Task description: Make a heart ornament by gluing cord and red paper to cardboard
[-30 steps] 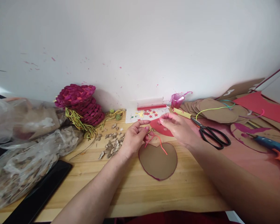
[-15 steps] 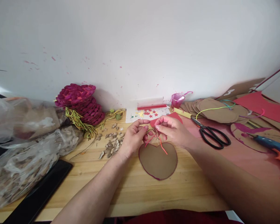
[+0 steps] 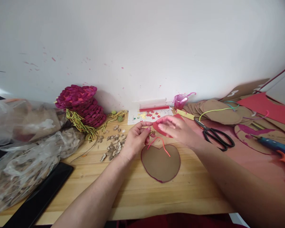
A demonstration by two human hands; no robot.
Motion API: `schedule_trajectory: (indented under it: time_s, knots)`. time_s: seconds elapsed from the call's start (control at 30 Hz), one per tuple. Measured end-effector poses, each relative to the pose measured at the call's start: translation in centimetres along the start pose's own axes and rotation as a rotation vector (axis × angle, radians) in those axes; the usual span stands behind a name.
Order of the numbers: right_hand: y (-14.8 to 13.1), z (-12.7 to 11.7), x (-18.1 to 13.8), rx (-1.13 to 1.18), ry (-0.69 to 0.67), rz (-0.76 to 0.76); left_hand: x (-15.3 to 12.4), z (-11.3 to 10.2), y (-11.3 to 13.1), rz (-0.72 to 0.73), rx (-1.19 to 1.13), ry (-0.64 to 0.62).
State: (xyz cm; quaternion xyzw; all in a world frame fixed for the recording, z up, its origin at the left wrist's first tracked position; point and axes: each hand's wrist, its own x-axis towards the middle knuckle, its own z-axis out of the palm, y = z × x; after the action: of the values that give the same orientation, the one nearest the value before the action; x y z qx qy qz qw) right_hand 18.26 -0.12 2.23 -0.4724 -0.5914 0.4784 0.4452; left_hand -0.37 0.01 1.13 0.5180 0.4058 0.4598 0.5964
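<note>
My left hand (image 3: 138, 137) is pinched around a small loop of thin olive-brown string (image 3: 153, 133), most of it hidden by the fingers. Just to its right, my right hand (image 3: 174, 129) has its fingers parted, with nothing visible between them. Below both hands a brown cardboard heart (image 3: 161, 163) with a purple edge lies flat on the table. A bright orange-pink cord (image 3: 165, 148) arches over the top notch of the heart, its ends resting on the cardboard. Behind my right hand lies a red paper piece (image 3: 160, 129), partly covered.
Left are shell pieces (image 3: 115, 148), a magenta stacked craft (image 3: 82, 107) with yellow-green tassels, and plastic bags (image 3: 28, 167). Star cutouts (image 3: 149, 114) lie behind on white paper. Right are black-handled scissors (image 3: 218, 137), cardboard shapes (image 3: 223, 112) and a blue glue gun (image 3: 270, 145).
My right hand has come off the string and moved slightly right, its fingers opening. The left hand keeps its pinch in nearly the same place.
</note>
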Motion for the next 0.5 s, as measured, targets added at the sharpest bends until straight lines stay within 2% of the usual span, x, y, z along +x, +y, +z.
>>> schedule_trajectory:
  time_s: [0.1,0.2,0.27,0.4,0.5]
  knots:
    - [0.1,1.0,-0.4,0.088,-0.185,0.02,0.0,0.0,0.0,0.008,0.019,-0.032]
    - [0.4,1.6,-0.6,0.106,-0.235,0.054,0.0,-0.1,0.0,0.021,0.043,-0.038]
    - [0.5,1.4,-0.4,0.043,-0.206,0.033,0.0,-0.2,0.0,0.03,0.068,-0.017]
    - [0.3,0.1,0.0,-0.134,-0.062,-0.033,0.1,-0.1,0.1,0.029,0.085,0.018]
    - [-0.3,-0.8,0.2,-0.19,-0.011,-0.027,0.1,-0.1,0.0,0.025,0.086,0.023]
